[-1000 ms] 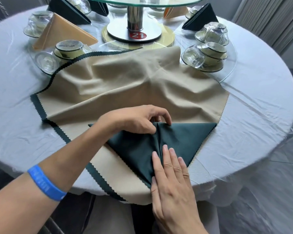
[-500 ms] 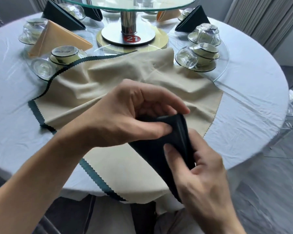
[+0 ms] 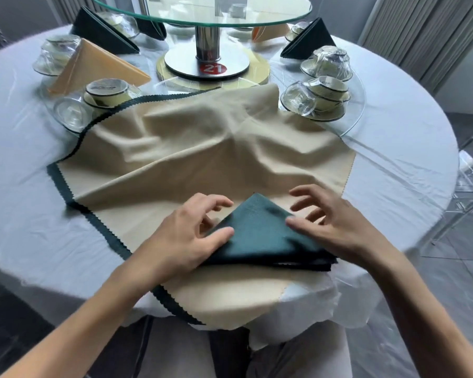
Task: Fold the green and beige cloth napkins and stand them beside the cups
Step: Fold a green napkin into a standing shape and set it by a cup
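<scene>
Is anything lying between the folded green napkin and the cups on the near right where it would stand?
The folded green napkin sits between the left hand and right hand on the spread beige cloth. Toward the right cups, only that cloth's rumpled far edge lies in between; nothing upright blocks the path.

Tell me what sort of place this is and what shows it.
Most likely a restaurant or banquet dining room. A round table in a pale cloth carries a glass turntable whose base bears a number tag, and place settings of upturned cups ring it, with folded napkins standing beside them.
</scene>
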`<state>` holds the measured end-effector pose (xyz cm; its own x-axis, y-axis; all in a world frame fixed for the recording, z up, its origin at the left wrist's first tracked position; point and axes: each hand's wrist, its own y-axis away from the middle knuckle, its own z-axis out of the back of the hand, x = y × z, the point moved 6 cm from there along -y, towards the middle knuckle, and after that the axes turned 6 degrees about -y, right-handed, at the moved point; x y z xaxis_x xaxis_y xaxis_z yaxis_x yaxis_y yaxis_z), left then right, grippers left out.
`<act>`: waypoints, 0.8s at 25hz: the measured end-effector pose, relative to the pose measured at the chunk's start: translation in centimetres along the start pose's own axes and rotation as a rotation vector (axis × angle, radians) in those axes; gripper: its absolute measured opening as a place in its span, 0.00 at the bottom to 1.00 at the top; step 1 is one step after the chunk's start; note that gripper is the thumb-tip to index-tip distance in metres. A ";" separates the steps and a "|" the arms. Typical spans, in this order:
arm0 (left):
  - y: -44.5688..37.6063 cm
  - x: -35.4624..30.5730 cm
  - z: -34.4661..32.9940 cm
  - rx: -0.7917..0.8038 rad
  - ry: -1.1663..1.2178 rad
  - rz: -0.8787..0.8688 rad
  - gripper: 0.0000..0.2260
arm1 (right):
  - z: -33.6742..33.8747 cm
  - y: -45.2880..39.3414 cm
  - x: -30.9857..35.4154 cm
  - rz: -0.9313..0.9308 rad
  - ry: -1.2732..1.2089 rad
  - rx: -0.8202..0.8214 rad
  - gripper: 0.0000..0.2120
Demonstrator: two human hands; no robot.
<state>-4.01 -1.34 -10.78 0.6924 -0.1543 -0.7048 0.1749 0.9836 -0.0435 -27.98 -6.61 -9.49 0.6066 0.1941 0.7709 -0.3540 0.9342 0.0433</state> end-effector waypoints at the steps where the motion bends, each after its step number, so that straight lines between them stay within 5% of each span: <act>1: 0.9 -0.4 0.0 -0.005 -0.095 -0.082 0.19 | -0.2 1.2 -0.1 0.037 0.009 0.050 0.24; 4: 3.4 -1.4 -0.5 -0.024 -0.203 -0.228 0.15 | -0.6 4.4 -0.6 0.186 0.065 0.089 0.28; 10: 4.3 0.2 -0.4 -0.151 -0.145 -0.220 0.07 | -0.1 5.7 -2.5 0.229 0.054 -0.171 0.29; 14: 4.3 0.7 -0.5 -0.166 -0.138 -0.234 0.07 | 0.1 5.5 -2.2 0.318 0.091 -0.366 0.21; 20: 5.7 0.9 -0.4 -0.184 -0.331 -0.249 0.09 | -0.6 6.2 -2.2 0.333 0.356 -0.268 0.07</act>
<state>-2.71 4.12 -11.93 0.8369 -0.3799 -0.3940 0.2575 0.9085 -0.3290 -31.08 -1.05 -11.33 0.7124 0.5374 0.4513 -0.4022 0.8396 -0.3650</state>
